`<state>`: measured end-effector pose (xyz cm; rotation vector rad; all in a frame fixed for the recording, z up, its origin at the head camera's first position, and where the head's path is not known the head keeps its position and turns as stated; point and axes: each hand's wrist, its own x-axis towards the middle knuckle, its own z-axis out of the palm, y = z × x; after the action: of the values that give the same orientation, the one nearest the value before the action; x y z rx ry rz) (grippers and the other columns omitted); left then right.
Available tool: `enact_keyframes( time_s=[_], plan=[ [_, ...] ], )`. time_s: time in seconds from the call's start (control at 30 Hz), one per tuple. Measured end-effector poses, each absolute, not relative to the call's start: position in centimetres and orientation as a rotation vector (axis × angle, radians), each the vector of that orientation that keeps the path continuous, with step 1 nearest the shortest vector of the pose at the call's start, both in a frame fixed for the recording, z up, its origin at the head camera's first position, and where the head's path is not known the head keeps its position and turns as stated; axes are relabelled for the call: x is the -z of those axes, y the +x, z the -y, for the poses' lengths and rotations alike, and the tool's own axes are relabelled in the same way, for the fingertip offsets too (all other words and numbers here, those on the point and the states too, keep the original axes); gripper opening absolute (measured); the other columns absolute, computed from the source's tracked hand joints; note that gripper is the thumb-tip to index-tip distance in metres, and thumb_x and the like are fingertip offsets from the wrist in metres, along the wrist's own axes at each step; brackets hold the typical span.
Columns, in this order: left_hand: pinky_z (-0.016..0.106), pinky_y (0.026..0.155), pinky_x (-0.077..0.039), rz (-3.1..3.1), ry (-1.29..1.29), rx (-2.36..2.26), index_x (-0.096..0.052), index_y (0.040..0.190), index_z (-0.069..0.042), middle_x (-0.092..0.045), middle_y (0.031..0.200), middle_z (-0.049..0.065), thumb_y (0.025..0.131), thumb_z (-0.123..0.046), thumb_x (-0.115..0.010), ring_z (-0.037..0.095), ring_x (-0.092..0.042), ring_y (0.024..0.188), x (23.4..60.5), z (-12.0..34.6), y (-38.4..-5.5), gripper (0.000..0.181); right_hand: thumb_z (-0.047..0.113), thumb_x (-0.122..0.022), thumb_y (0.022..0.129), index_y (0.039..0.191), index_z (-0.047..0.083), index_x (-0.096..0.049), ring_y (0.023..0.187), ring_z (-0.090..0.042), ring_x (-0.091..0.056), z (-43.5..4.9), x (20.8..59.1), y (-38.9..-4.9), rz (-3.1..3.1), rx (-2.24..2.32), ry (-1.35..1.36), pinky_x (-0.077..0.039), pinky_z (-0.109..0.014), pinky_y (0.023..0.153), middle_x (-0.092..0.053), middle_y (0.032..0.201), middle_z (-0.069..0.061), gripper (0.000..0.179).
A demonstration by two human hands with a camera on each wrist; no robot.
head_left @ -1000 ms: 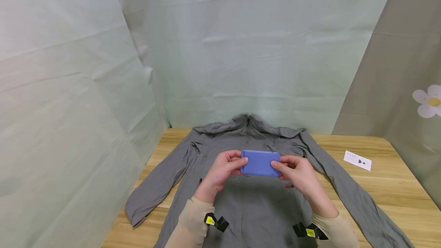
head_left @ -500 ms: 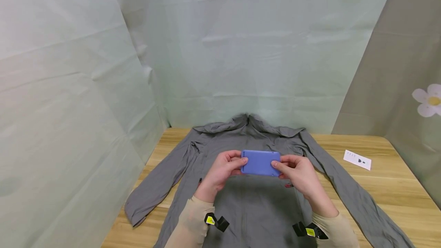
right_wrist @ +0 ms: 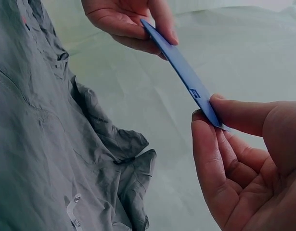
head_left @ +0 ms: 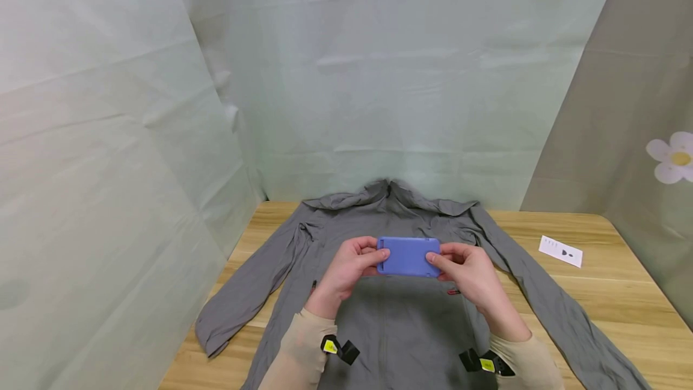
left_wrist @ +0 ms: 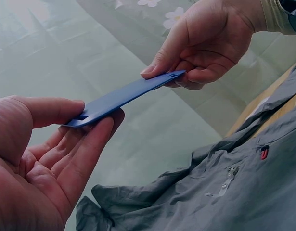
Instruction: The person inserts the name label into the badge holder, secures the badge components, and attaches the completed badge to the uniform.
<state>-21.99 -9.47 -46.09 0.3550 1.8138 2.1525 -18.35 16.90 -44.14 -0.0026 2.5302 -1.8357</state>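
Note:
A thin, flat, blue plastic card holder (head_left: 408,256), with a slot near one end, is held level above a grey jacket (head_left: 352,312). My left hand (head_left: 346,266) pinches its left end between thumb and fingers. At the right end, my right hand (head_left: 471,272) grips it the same way, thumb on the near face. In the left wrist view a clear strap (left_wrist: 228,182) with metal fittings lies on the jacket. The right wrist view shows the clear strap (right_wrist: 74,211) too, with two snaps; the head view does not show it.
The jacket lies spread on a wooden table (head_left: 541,221), sleeves out to both sides, with red zip pulls (head_left: 453,292) on its front. A white card (head_left: 560,251) with dark marks rests on the right. Pale curtains (head_left: 406,77) close off the back and left.

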Motion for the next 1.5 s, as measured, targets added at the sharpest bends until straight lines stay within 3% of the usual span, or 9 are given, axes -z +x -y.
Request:
enact_keyframes(
  time_s=[1.5],
  plan=[
    [0.038,0.082,-0.065,-1.787,0.434,-2.194,-0.070,0.113,0.006,-0.080,0.093,0.004,0.104,-0.004,-0.068,0.016,-0.079,0.084,45.98,10.38,-22.29,0.013,0.021,-0.082,0.098,0.123,-0.008,-0.073,0.074,-0.017,-0.070,-17.77,43.81,-18.38,-2.522,1.876,0.011,-0.064,-0.029,0.068,-0.075,0.094,-0.012,0.039]
  ],
)
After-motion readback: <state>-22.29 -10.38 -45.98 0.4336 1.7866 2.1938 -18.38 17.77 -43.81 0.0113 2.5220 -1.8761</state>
